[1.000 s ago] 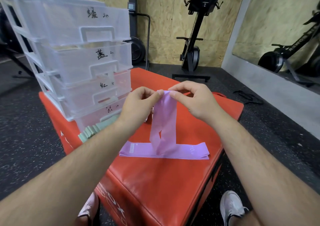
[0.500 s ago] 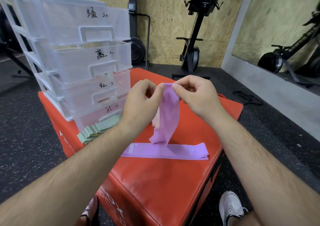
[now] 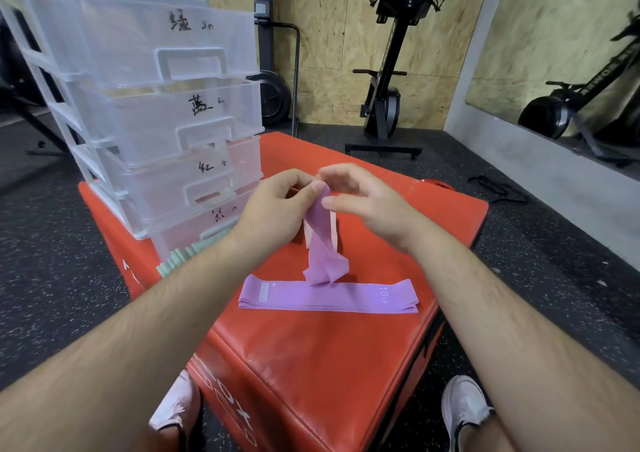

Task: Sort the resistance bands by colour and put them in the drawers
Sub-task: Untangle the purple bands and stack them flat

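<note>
- Pinching the top end of a purple resistance band [image 3: 322,243], the left hand [image 3: 277,205] has its thumb and fingertips [image 3: 311,188] pressed together on it, at the centre of the frame.
- The right hand [image 3: 367,202] shared that grip a moment ago. Now its fingers are loose and spread, and one fingertip sits just beside the band without visibly gripping it.
- The band has twisted and dropped since then. It hangs from the left hand alone, and its lower end is crumpled on the flat purple stack [image 3: 363,297] below.
- My guess is that it is about to be laid on that stack, so sorting is in hand but no band from these piles is in a drawer yet.
- Purple bands: one is held. The flat stack shows several layers, which I cannot count exactly.
- Pink bands [image 3: 334,229]: at least one, mostly hidden behind the hanging band.
- Green bands [image 3: 187,254]: a fanned pile of several at the foot of the drawers, partly covered by the left forearm.
- Drawers: four in the clear plastic drawer unit [image 3: 138,87] at upper left, each with a handwritten label.
- Everything rests on one red padded box [image 3: 311,365], which fills the middle and lower frame.
</note>
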{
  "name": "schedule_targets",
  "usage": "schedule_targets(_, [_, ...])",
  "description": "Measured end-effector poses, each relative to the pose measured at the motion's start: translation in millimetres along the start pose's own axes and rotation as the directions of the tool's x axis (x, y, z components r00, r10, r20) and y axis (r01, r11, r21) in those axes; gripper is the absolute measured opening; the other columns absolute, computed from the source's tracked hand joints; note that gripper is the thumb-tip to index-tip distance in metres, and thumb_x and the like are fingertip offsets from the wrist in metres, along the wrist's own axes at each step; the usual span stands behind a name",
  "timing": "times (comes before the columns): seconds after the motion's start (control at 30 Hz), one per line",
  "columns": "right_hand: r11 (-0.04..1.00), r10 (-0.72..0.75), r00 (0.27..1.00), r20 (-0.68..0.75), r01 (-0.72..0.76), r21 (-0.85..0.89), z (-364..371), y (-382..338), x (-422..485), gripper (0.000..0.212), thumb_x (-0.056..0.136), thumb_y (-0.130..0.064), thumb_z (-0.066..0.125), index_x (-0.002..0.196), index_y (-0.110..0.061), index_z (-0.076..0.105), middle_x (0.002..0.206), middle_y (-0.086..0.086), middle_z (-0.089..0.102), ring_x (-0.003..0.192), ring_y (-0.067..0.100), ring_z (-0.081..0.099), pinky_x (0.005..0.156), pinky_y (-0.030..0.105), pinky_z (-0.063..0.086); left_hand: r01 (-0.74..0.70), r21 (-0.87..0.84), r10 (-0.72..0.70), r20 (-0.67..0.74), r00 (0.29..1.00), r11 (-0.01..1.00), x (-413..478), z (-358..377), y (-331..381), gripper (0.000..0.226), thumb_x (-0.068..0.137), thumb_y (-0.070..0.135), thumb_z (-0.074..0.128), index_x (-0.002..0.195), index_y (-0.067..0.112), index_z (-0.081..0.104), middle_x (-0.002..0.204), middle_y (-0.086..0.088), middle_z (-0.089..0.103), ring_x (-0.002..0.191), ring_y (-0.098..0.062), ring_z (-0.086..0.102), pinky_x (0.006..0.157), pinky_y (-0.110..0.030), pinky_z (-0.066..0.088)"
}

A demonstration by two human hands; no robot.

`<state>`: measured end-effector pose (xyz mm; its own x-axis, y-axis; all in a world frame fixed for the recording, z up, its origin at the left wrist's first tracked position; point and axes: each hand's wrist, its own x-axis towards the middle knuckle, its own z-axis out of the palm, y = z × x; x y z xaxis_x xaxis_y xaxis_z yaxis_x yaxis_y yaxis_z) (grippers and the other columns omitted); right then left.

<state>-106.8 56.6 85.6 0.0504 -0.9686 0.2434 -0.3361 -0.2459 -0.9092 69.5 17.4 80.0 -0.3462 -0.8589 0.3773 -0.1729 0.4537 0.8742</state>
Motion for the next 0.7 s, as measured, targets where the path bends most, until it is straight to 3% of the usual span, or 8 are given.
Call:
schedule_targets(0.1, [0.998, 0.05, 0.995, 0.086, -0.054, 0.035, 9, 4, 0, 0.025, 0.09, -0.006, 0.07, 0.114, -0.002, 0.064, 0.102, 0.016, 0.072, 0.092, 0.018, 0.067, 0.088, 0.027, 0.051, -0.026, 0.003, 0.026, -0.037, 0.999, 1.0, -1, -4, 0, 0.017, 0.098, 0.023, 0.06, 0.088, 0.015, 0.069, 0.069, 0.014, 0.064, 0.063, -0.003, 0.054, 0.064, -0.024, 0.045])
schedule_targets(0.17, [0.998, 0.056, 0.995, 0.083, -0.058, 0.029, 10, 5, 2, 0.017, 0.087, -0.009, 0.074, 0.102, -0.002, 0.066, 0.086, 0.013, 0.07, 0.079, 0.017, 0.064, 0.079, 0.028, 0.05, 0.002, -0.063, -0.009, -0.106, 0.994, 0.998, 2, -8, -3, 0.016, 0.099, 0.022, 0.059, 0.086, 0.017, 0.067, 0.064, 0.019, 0.059, 0.06, 0.0, 0.049, 0.065, -0.023, 0.042])
schedule_targets(0.3, [0.992, 0.115, 0.984, 0.133, -0.109, -0.056, 5, 9, 3, 0.031, 0.079, -0.025, 0.082, 0.094, -0.002, 0.068, 0.096, 0.03, 0.07, 0.084, 0.024, 0.064, 0.084, 0.043, 0.051, 0.028, -0.13, -0.057, -0.226, 0.973, 0.991, 5, -19, -8, 0.017, 0.1, 0.025, 0.058, 0.085, 0.021, 0.065, 0.069, 0.013, 0.057, 0.062, -0.003, 0.049, 0.066, -0.024, 0.044])
schedule_targets(0.33, [0.988, 0.135, 0.98, 0.148, -0.12, -0.101, 2, 9, 3, 0.032, 0.078, -0.027, 0.083, 0.093, -0.002, 0.068, 0.093, 0.026, 0.072, 0.081, 0.021, 0.064, 0.08, 0.039, 0.049, 0.033, -0.142, -0.068, -0.251, 0.966, 0.989, 5, -22, -9, 0.017, 0.1, 0.024, 0.058, 0.085, 0.019, 0.065, 0.07, 0.01, 0.057, 0.058, -0.002, 0.048, 0.061, -0.021, 0.044])
schedule_targets(0.4, [0.973, 0.19, 0.966, 0.177, -0.161, -0.168, -8, 12, -1, 0.018, 0.084, -0.018, 0.081, 0.088, -0.006, 0.068, 0.077, 0.001, 0.074, 0.07, 0.008, 0.065, 0.07, 0.022, 0.048, 0.063, -0.176, -0.114, -0.294, 0.949, 0.982, 6, -27, -13, 0.017, 0.101, 0.023, 0.056, 0.085, 0.018, 0.063, 0.073, 0.005, 0.055, 0.052, -0.001, 0.047, 0.053, -0.017, 0.042])
schedule_targets(0.47, [0.947, 0.245, 0.952, 0.185, -0.194, -0.255, -22, 16, -5, 0.013, 0.084, -0.018, 0.08, 0.084, -0.011, 0.069, 0.07, -0.013, 0.068, 0.063, 0.004, 0.061, 0.066, 0.018, 0.046, 0.097, -0.179, -0.153, -0.329, 0.932, 0.979, 8, -34, -21, 0.019, 0.1, 0.023, 0.056, 0.082, 0.021, 0.062, 0.075, 0.006, 0.056, 0.059, -0.004, 0.048, 0.061, -0.02, 0.042])
schedule_targets(0.57, [0.877, 0.318, 0.937, 0.142, -0.235, -0.419, -41, 26, -13, 0.035, 0.074, -0.041, 0.085, 0.088, -0.012, 0.072, 0.078, -0.003, 0.065, 0.071, 0.012, 0.058, 0.072, 0.032, 0.044, 0.17, -0.162, -0.216, -0.336, 0.917, 0.972, 8, -42, -37, 0.02, 0.101, 0.024, 0.056, 0.082, 0.02, 0.062, 0.074, 0.006, 0.056, 0.063, -0.01, 0.046, 0.063, -0.024, 0.04])
schedule_targets(0.7, [0.817, 0.416, 0.902, 0.114, -0.317, -0.481, -67, 36, -30, 0.025, 0.077, -0.039, 0.084, 0.086, -0.018, 0.075, 0.086, -0.002, 0.076, 0.075, 0.011, 0.066, 0.077, 0.035, 0.052, 0.238, -0.051, -0.242, -0.323, 0.915, 0.97, -1, -47, -58, 0.021, 0.099, 0.028, 0.057, 0.092, 0.009, 0.066, 0.077, -0.005, 0.053, 0.062, -0.019, 0.041, 0.062, -0.031, 0.038])
